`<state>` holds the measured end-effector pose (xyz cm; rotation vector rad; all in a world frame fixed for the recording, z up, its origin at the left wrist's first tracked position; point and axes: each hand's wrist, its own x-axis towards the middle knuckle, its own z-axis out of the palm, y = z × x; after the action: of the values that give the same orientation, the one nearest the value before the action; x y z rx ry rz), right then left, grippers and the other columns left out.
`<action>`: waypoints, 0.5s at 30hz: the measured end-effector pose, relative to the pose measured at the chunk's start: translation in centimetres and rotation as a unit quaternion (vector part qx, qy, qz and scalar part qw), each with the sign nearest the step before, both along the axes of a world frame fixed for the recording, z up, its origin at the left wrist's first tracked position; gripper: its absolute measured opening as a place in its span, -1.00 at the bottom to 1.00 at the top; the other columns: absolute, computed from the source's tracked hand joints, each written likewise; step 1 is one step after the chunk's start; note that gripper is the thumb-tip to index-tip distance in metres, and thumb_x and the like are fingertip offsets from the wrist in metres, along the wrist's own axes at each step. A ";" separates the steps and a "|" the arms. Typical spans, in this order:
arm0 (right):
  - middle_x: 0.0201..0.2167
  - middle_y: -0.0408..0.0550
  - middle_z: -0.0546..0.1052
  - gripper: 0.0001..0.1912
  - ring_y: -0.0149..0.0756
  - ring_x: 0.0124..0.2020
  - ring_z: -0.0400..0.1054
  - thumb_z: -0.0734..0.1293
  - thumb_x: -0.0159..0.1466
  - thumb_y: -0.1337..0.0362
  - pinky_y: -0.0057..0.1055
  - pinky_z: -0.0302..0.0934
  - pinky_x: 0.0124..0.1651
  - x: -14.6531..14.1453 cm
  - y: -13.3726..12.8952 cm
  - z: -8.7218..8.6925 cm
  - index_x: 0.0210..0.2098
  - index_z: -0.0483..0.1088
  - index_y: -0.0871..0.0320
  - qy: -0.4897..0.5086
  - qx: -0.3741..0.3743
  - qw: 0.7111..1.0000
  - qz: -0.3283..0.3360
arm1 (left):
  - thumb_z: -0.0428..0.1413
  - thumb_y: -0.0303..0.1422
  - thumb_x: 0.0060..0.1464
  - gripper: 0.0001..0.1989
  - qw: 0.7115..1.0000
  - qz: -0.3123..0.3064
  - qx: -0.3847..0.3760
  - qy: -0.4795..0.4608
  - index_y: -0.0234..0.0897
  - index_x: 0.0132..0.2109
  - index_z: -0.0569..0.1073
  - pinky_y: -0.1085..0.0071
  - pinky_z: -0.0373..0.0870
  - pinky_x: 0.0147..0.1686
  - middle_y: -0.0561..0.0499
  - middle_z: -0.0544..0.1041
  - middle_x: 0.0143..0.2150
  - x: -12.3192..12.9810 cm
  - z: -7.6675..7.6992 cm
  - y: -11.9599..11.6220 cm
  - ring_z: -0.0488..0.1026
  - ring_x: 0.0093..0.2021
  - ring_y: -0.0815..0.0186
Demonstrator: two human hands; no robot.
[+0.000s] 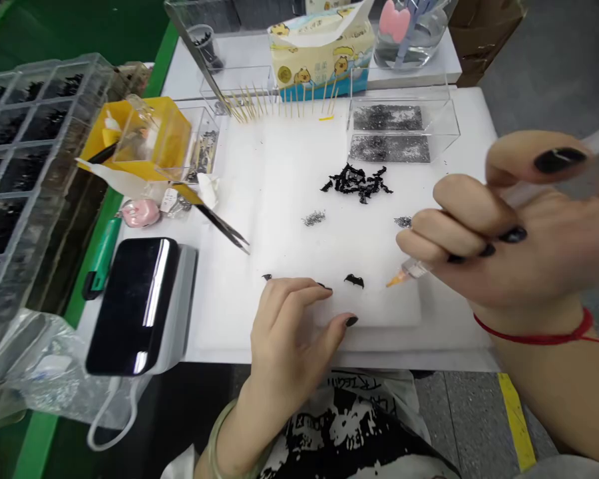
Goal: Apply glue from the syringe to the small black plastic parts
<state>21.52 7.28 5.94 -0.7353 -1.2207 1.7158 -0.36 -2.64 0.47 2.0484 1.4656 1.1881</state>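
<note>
My right hand (pixel 509 226) grips a clear syringe-like applicator (pixel 414 268) with an orange tip, the tip hovering just right of a small black bow-shaped piece (pixel 354 281) on the white foam pad (pixel 289 173). My left hand (pixel 294 326) rests on the pad's near edge, fingers spread, holding nothing, fingertips close to that black piece. Another tiny black piece (pixel 266 277) lies just left of my left hand. A pile of black pieces (pixel 357 181) sits mid-pad, with two small clusters of silvery bits (pixel 313 217) below it.
A clear box of dark glittery bits (pixel 394 133) stands at the back right. Toothpicks (pixel 279 103), a tissue pack (pixel 319 60), a yellow box (pixel 140 136), tweezers (pixel 224 229), a dark-screened device (pixel 134 303) and a clear compartment organiser (pixel 24 166) lie left and behind.
</note>
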 end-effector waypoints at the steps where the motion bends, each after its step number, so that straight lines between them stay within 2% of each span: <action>1: -0.62 -0.26 -0.16 -0.35 -0.38 -0.65 -0.25 -0.25 0.43 -0.23 -0.39 -0.06 -0.52 -0.1 0.3 -0.3 -0.13 0.27 -0.04 0.012 -0.041 0.998 -0.043 | 0.32 -0.40 0.14 -0.74 0.999 0.022 0.012 0.038 -0.28 -0.08 0.43 0.26 0.44 -0.22 -0.07 0.51 -0.20 0.8 0.0 0.2 0.45 -0.19 0.21; 3: -0.60 -0.23 -0.19 -0.11 -0.32 -0.60 -0.29 -0.49 0.33 -0.20 -0.35 -0.14 -0.50 0.0 0.7 -0.9 -0.12 0.30 -0.03 0.033 -0.096 0.989 -0.108 | 0.34 -0.29 0.12 -0.68 0.994 0.058 0.026 0.092 -0.29 -0.07 0.43 0.22 0.42 -0.24 -0.10 0.50 -0.22 2.2 0.0 0.5 0.42 -0.21 0.17; 5: -0.61 -0.22 -0.19 -0.04 -0.29 -0.58 -0.29 -0.54 0.29 -0.20 -0.32 -0.18 -0.48 0.2 0.8 -1.3 -0.10 0.33 -0.03 0.051 -0.120 0.983 -0.133 | 0.33 -0.24 0.12 -0.68 0.989 0.084 0.029 0.121 -0.30 -0.10 0.43 0.20 0.40 -0.27 -0.11 0.49 -0.26 3.4 -0.1 0.8 0.39 -0.23 0.14; 8: -0.61 -0.22 -0.17 -0.13 -0.28 -0.57 -0.27 -0.44 0.37 -0.17 -0.31 -0.17 -0.46 0.4 0.8 -1.6 0.02 0.33 -0.01 0.045 -0.143 0.978 -0.143 | 0.29 -0.37 0.14 -0.82 0.986 0.100 0.033 0.132 -0.31 -0.18 0.46 0.23 0.36 -0.30 -0.10 0.47 -0.31 4.3 -0.2 1.2 0.35 -0.28 0.17; 12: -0.64 -0.25 -0.19 -0.08 -0.29 -0.59 -0.32 -0.49 0.33 -0.21 -0.31 -0.15 -0.46 0.3 0.8 -1.3 0.17 0.22 -0.05 0.037 -0.194 0.959 -0.205 | 0.26 -0.49 0.14 -0.90 0.992 0.058 0.015 0.110 -0.34 -0.20 0.50 0.26 0.35 -0.31 -0.08 0.47 -0.32 3.8 0.1 1.6 0.35 -0.29 0.21; 13: -0.65 -0.25 -0.19 -0.11 -0.29 -0.60 -0.33 -0.46 0.35 -0.22 -0.31 -0.16 -0.47 0.2 0.8 -1.2 0.19 0.20 -0.05 0.032 -0.200 0.955 -0.217 | 0.26 -0.49 0.14 -0.90 0.994 0.042 0.004 0.102 -0.36 -0.19 0.51 0.27 0.34 -0.31 -0.08 0.47 -0.31 3.5 0.2 1.6 0.35 -0.29 0.22; 15: -0.66 -0.27 -0.20 -0.32 -0.31 -0.62 -0.32 -0.26 0.44 -0.21 -0.32 -0.15 -0.47 0.1 0.8 -1.2 0.23 0.16 -0.06 -0.003 -0.190 0.960 -0.207 | 0.27 -0.51 0.14 -0.89 0.996 0.013 -0.020 0.089 -0.38 -0.17 0.52 0.28 0.34 -0.30 -0.07 0.46 -0.30 3.0 0.4 1.7 0.36 -0.27 0.25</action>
<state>21.63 8.03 4.71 -1.1357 -0.6758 1.6008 2.61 -0.90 0.89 2.1614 1.5865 0.9988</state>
